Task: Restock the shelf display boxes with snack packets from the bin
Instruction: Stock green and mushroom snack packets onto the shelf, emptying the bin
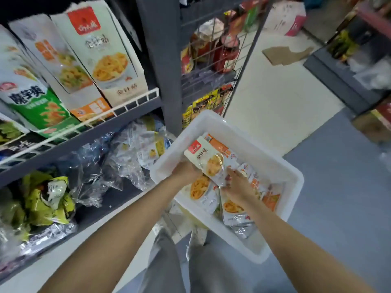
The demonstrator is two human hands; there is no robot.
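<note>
Nearest to me, both hands are down inside the white rectangular plastic bin [281,163], which sits on the floor beside the shelf. My left hand [186,171] grips the lower end of a white glossy snack packet with a red logo and a yellow food picture [206,157], fingers curled round it so its top tilts up toward the bin's far-left wall. My right hand [237,185] rests on the loose heap of white-and-orange foil packets [264,191] at the bin's middle, fingers bent over one; I cannot tell whether it has really pinched it.

These packets look light, soft and slick, I judge. They will flex and slide against one another, so I would take each by a flat sealed edge, or stack several and clamp them across the middle.

The bin holds maybe a dozen packets, piled along its near and right sides, with its far-left corner bare.

Further off, on the upper wire-fronted shelf [135,100], stands the tall white cardboard display box printed with the same red logo [101,51]. What it holds is hidden. The lower shelf carries crumpled clear plastic bags [110,161].
</note>
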